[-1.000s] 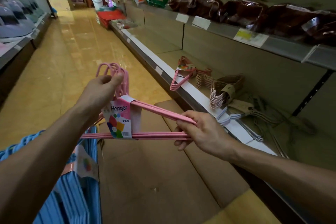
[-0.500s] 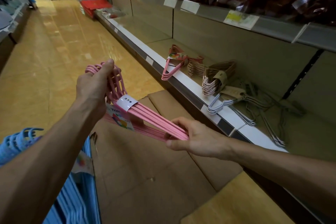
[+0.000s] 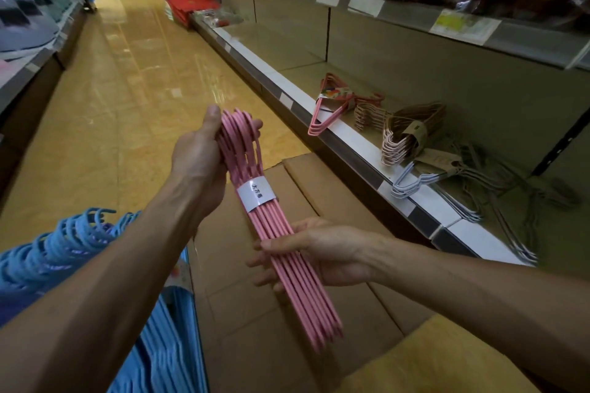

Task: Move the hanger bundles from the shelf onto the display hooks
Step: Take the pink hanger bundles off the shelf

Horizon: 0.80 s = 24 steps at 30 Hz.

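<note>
While the pink bundle (image 3: 268,226) lies edge-on between both hands over the cartons (image 3: 319,188) in the aisle, its hooks point up and away and its long bars run down toward the camera. The left hand (image 3: 201,156) has its grip curled round the hook end, thumb on top; the right hand (image 3: 322,252) cradles the bars from beneath, thumb laid over them, so the grip there is loosely closed on the bundle.

It looks light and stiff: thin coated wire, banded tight by a white label (image 3: 257,194), so it should move as one piece. The coating may be a little slick, and the free bar ends could fan out. The hook cluster seems the best place to hold, since that end must go over a display hook; none shows here.

Small characters are printed on the label, too small to read surely.

On the shelf (image 3: 351,134) to the right lie more bundles: pink (image 3: 329,112), tan (image 3: 412,134), pale (image 3: 424,182). Blue hangers (image 3: 64,242) crowd the lower left. Price tags (image 3: 464,25) on the upper shelf edge are unreadable.
</note>
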Each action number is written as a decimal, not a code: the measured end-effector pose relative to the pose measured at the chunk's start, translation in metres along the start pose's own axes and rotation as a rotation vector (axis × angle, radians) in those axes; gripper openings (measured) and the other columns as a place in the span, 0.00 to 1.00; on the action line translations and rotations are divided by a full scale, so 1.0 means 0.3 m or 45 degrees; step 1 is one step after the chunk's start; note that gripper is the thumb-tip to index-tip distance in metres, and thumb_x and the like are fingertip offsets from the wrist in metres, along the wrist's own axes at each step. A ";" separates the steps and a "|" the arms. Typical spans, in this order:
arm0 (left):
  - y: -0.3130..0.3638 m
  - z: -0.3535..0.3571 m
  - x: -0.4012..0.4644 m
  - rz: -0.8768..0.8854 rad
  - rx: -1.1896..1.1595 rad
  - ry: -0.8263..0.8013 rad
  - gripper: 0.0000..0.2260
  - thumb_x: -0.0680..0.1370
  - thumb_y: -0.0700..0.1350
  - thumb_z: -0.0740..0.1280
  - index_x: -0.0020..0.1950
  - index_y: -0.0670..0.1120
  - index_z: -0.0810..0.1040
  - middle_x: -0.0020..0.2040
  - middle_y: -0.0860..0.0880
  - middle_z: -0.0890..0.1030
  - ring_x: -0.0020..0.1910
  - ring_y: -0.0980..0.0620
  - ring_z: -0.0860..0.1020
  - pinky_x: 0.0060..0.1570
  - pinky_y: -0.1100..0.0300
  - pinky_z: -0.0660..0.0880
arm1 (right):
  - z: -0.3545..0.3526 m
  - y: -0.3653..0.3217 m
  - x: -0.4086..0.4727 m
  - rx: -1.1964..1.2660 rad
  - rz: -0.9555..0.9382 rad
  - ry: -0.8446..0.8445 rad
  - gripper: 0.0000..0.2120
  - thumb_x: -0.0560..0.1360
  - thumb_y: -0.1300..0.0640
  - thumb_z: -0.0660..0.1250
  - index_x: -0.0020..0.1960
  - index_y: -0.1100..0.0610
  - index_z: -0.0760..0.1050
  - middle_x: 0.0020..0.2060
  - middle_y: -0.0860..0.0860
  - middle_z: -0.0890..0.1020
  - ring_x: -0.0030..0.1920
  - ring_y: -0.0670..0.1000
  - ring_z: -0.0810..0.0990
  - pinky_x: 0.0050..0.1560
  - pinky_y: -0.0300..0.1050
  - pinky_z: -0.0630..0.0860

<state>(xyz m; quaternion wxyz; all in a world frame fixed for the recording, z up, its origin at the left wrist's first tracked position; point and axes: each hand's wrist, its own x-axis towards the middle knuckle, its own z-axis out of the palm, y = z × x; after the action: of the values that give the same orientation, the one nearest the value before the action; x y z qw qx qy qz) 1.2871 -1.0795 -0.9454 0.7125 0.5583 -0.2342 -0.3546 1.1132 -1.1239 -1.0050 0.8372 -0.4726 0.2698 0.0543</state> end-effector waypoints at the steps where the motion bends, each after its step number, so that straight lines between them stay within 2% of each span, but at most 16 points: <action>1: -0.001 -0.002 -0.005 -0.008 0.013 -0.036 0.22 0.84 0.54 0.57 0.62 0.36 0.77 0.54 0.41 0.85 0.54 0.49 0.84 0.56 0.54 0.78 | 0.014 -0.002 0.007 0.001 -0.009 0.010 0.19 0.78 0.64 0.67 0.68 0.62 0.71 0.53 0.57 0.85 0.54 0.57 0.85 0.53 0.50 0.83; 5: 0.010 -0.014 -0.018 -0.016 0.099 -0.117 0.21 0.82 0.54 0.61 0.63 0.38 0.78 0.55 0.44 0.86 0.57 0.50 0.83 0.59 0.53 0.77 | 0.041 0.005 0.029 0.011 -0.082 0.027 0.12 0.79 0.66 0.65 0.61 0.63 0.75 0.50 0.57 0.85 0.53 0.55 0.85 0.56 0.50 0.82; 9: 0.026 -0.029 -0.017 -0.008 0.209 -0.175 0.16 0.80 0.51 0.66 0.58 0.39 0.81 0.53 0.45 0.86 0.57 0.49 0.83 0.59 0.53 0.78 | 0.047 0.026 0.061 0.005 -0.105 0.061 0.11 0.78 0.66 0.65 0.61 0.64 0.75 0.48 0.58 0.85 0.50 0.55 0.85 0.54 0.49 0.82; 13: 0.031 -0.051 -0.025 0.018 0.221 -0.181 0.16 0.81 0.50 0.66 0.58 0.38 0.80 0.52 0.44 0.87 0.56 0.50 0.84 0.53 0.58 0.79 | 0.059 0.017 0.088 -0.013 -0.090 0.021 0.14 0.78 0.66 0.65 0.63 0.63 0.74 0.47 0.57 0.85 0.49 0.54 0.85 0.54 0.51 0.82; 16: 0.033 -0.099 -0.013 0.051 0.342 -0.155 0.17 0.82 0.53 0.64 0.57 0.40 0.82 0.51 0.45 0.87 0.55 0.49 0.84 0.60 0.51 0.77 | 0.083 0.023 0.130 -0.033 -0.086 -0.021 0.15 0.78 0.67 0.65 0.64 0.60 0.74 0.49 0.56 0.85 0.51 0.54 0.84 0.56 0.51 0.81; 18: 0.032 -0.141 0.002 0.088 0.590 -0.096 0.20 0.81 0.57 0.63 0.51 0.41 0.84 0.47 0.47 0.87 0.53 0.49 0.84 0.61 0.50 0.75 | 0.101 0.041 0.171 -0.090 -0.093 -0.006 0.12 0.78 0.66 0.66 0.61 0.58 0.75 0.49 0.54 0.83 0.50 0.52 0.81 0.55 0.49 0.79; 21: 0.035 -0.209 0.004 0.109 1.118 0.018 0.34 0.78 0.68 0.59 0.49 0.36 0.84 0.43 0.47 0.82 0.46 0.48 0.79 0.47 0.54 0.73 | 0.119 0.068 0.236 -0.158 -0.103 0.032 0.09 0.78 0.67 0.65 0.55 0.56 0.76 0.46 0.53 0.80 0.46 0.50 0.78 0.49 0.46 0.77; 24: 0.053 -0.299 0.010 0.051 1.570 0.119 0.39 0.75 0.73 0.53 0.51 0.38 0.83 0.49 0.40 0.84 0.48 0.42 0.81 0.50 0.48 0.76 | 0.128 0.096 0.312 -0.186 -0.088 0.036 0.08 0.78 0.66 0.66 0.55 0.57 0.76 0.45 0.53 0.78 0.45 0.50 0.77 0.47 0.45 0.77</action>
<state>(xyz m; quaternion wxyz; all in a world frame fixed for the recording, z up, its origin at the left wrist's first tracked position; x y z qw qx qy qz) 1.3585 -1.0233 -0.9542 0.2748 0.8777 -0.3751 -0.1159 1.1981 -1.0918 -1.0584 0.7981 -0.5421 0.2603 0.0380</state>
